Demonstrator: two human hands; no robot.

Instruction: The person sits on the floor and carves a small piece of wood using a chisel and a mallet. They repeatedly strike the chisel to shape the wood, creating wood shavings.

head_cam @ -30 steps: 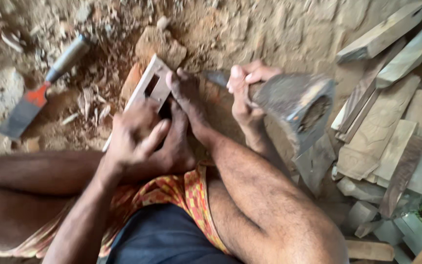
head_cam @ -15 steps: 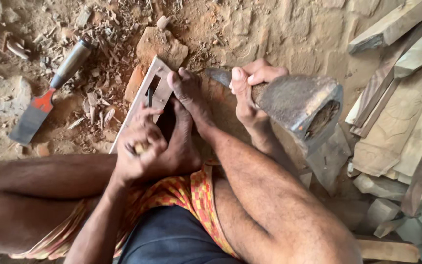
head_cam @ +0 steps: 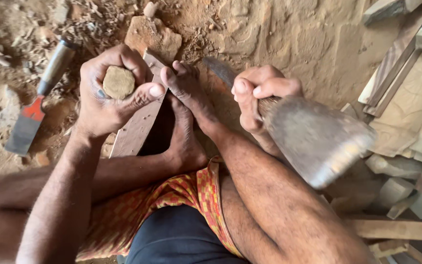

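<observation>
Two hazards noted: left hand [head_cam: 111, 95] fully closed round a chisel's round wooden butt [head_cam: 118, 82] over the foot-pinned plank [head_cam: 137, 129] at centre frame, right hand [head_cam: 260, 98] clenching the axe-like blade [head_cam: 318, 139]; a glancing blow could hit toes [head_cam: 184, 80].

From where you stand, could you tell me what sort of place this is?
Probably an informal woodcarving spot on bare ground: wood chips litter the dirt, cut wooden pieces are stacked at one side, and a red-handled chisel lies nearby.

The left hand [head_cam: 111, 95] has lifted off the wooden piece [head_cam: 140, 122], now gripping a round-ended handle [head_cam: 118, 81]
</observation>
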